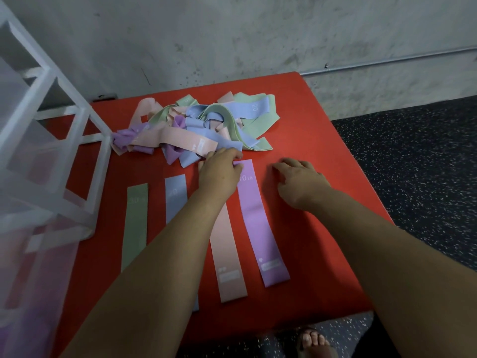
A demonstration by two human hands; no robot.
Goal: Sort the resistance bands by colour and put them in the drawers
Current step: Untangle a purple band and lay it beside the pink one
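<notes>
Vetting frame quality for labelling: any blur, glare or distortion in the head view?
Head view: dim, flat light, no glare on the mat; wide-angle warp makes the drawer unit lean, and its near part is blurred; the pile is fairly sharp; "10 LB" on the purple band is legible.

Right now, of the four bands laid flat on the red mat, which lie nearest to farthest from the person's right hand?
1. Purple band, just left of the right hand.
2. Pink band, next one leftward.
3. Blue band, third across.
4. Green band, at the far left.
</notes>
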